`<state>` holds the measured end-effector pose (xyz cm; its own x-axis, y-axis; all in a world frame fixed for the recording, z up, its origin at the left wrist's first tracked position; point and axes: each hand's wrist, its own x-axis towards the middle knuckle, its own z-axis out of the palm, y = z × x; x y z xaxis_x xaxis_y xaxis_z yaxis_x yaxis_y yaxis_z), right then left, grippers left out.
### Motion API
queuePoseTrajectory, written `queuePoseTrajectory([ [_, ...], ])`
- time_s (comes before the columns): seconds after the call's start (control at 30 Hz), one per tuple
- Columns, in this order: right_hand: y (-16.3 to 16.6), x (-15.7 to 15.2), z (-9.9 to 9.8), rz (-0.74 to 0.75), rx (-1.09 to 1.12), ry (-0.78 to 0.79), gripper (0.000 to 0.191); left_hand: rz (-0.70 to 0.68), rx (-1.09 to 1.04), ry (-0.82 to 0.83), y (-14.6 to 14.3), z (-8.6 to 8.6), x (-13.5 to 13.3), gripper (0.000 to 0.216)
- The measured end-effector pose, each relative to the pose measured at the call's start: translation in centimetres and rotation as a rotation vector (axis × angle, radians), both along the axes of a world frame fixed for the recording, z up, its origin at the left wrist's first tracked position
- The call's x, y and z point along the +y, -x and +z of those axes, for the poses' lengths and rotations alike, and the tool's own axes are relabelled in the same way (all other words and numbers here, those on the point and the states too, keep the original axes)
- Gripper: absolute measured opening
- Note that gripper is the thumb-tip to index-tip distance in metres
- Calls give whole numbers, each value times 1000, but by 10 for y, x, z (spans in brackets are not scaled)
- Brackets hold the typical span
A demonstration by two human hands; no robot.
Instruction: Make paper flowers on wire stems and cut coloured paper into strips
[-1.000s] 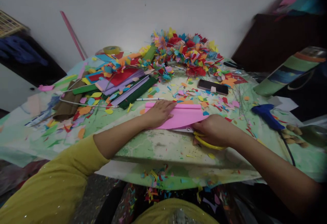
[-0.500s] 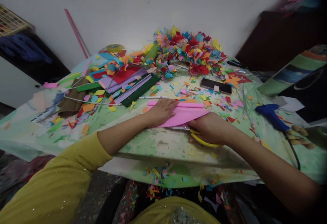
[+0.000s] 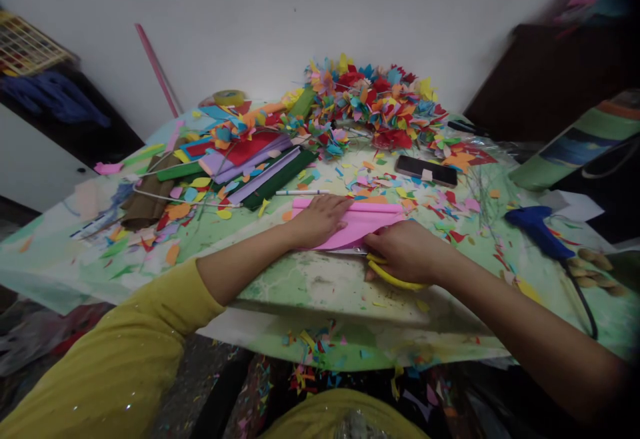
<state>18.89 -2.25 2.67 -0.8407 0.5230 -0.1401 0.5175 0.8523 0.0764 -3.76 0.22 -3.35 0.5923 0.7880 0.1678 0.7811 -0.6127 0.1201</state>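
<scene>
A folded pink paper sheet (image 3: 363,222) lies near the front edge of the green table (image 3: 310,285). My left hand (image 3: 320,219) rests flat on its left part, fingers stretched out. My right hand (image 3: 403,252) is closed round yellow-handled scissors (image 3: 395,277), whose blades sit at the lower edge of the pink sheet. A white pen (image 3: 300,193) lies just beyond my left hand.
A heap of coloured paper flowers (image 3: 373,102) fills the back of the table. Stacked felt sheets (image 3: 250,159) lie at the left, a black phone (image 3: 426,171) right of centre, a blue glue gun (image 3: 537,229) at the right. Paper scraps are scattered everywhere.
My right hand with the scissors has moved leftward along the lower edge of the pink sheet. My left hand has stayed on the sheet.
</scene>
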Motion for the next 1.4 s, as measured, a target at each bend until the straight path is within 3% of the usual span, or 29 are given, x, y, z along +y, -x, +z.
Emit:
queuePoseTrajectory([
  [0.27, 0, 3, -1, 27, -42, -16, 37, 6, -13, 35, -1, 6, -2, 54],
  [0.47, -1, 2, -1, 28, -36, -56, 37, 55, -29, 0, 16, 11, -12, 53],
  [0.6, -1, 2, -2, 32, -27, -59, 39, 112, 14, 26, 27, 9, -17, 54],
  [0.93, 13, 0, -1, 41, 18, -4, 50, 107, 39, 25, 28, 2, -13, 57],
  [1.2, 14, 3, 0, 55, 6, -24, 40, 106, 34, 35, 28, 3, -13, 57],
  [1.4, 24, 2, 1, 62, -8, -16, 45, 104, 29, 40, 28, 4, -14, 57],
])
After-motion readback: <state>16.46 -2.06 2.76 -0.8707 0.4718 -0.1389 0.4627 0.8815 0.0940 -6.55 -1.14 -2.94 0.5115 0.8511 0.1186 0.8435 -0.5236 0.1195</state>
